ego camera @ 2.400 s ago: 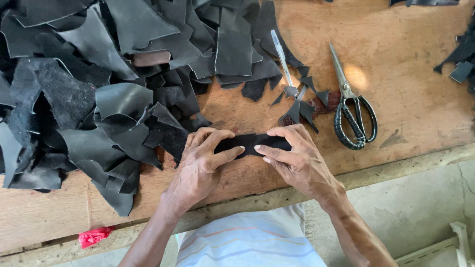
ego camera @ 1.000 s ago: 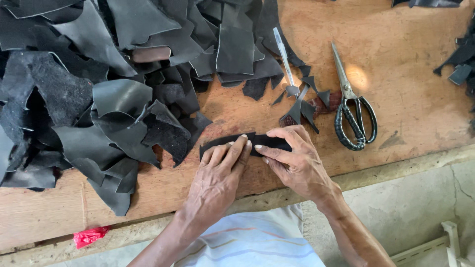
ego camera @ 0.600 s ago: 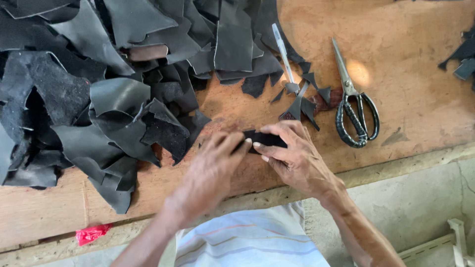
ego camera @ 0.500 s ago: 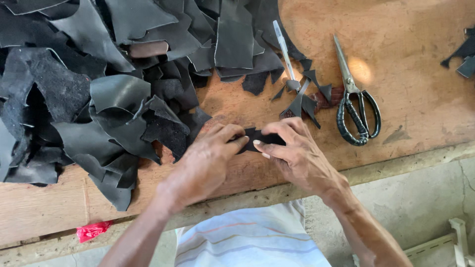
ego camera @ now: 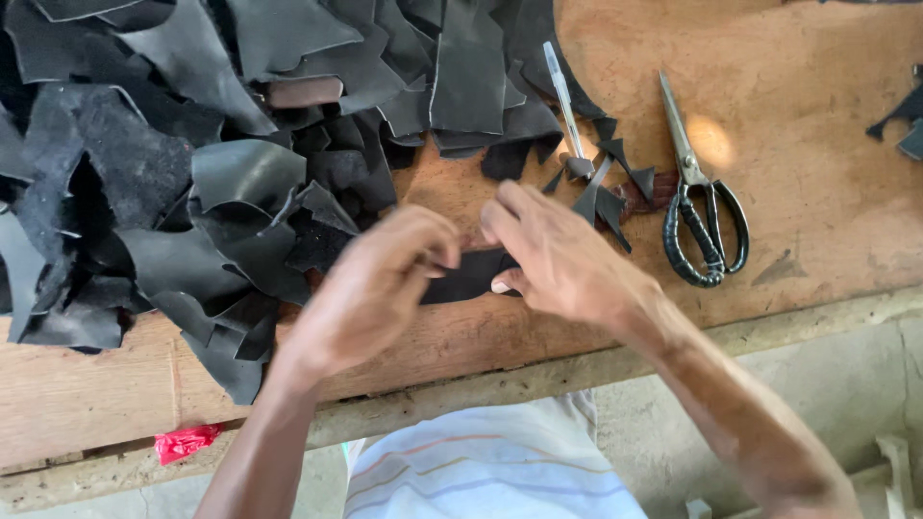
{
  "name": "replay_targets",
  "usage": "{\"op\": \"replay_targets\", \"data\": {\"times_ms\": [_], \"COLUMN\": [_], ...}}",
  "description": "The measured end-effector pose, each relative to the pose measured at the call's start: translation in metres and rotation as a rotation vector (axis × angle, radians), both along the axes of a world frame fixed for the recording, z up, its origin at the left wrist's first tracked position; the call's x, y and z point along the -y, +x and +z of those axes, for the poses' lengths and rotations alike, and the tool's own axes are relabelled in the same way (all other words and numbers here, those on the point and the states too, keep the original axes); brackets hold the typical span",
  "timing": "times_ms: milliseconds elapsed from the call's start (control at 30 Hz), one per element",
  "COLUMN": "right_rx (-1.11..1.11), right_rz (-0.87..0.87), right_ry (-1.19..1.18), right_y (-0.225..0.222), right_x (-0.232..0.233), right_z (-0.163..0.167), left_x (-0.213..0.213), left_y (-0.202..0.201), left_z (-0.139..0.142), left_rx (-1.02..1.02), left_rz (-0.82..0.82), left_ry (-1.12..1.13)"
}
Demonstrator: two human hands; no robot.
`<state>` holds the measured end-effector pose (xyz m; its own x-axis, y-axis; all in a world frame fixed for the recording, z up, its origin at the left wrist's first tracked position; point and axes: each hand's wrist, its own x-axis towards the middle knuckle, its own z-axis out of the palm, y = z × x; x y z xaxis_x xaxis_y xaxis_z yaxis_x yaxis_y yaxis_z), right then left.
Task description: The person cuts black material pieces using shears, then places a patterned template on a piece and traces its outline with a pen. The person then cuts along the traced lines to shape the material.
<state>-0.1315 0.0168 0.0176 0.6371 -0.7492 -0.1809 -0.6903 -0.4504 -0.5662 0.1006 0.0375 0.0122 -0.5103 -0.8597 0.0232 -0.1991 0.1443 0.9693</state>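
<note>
Both the left hand and right hand pinch a small black leather strip in their grip. Matte, curled leather scraps heap on the worn wooden counter, steel scissors nearby.

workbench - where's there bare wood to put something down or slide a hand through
Free: the wooden bench right of the scissors, up to the scraps at the right edge; also the front-left strip below the black leather pile. Crowded: the whole left and top under that pile, and the middle, where the left hand and right hand hold a black piece beside the pen.
</note>
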Motion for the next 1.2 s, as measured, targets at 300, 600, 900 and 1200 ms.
{"op": "replay_targets", "data": {"times_ms": [300, 600, 900, 1200], "right_rx": [-0.209, 0.078, 0.161, -0.115], "right_rz": [0.028, 0.017, -0.511, -0.587], "right_ry": [0.024, 0.182, -0.386, 0.253], "right_y": [0.024, -0.004, -0.094, -0.085], "right_x": [0.033, 0.052, -0.039, -0.094], "right_z": [0.003, 0.016, 0.047, 0.0], "left_x": [-0.073, -0.103, -0.106, -0.104], "left_y": [-0.034, -0.065, -0.074, -0.082], "left_z": [-0.007, -0.041, -0.051, -0.042], "left_rx": [0.585, 0.792, 0.831, 0.947], "left_rz": [-0.041, 0.04, -0.004, -0.079], "left_ry": [-0.393, -0.42, -0.382, -0.411]}}
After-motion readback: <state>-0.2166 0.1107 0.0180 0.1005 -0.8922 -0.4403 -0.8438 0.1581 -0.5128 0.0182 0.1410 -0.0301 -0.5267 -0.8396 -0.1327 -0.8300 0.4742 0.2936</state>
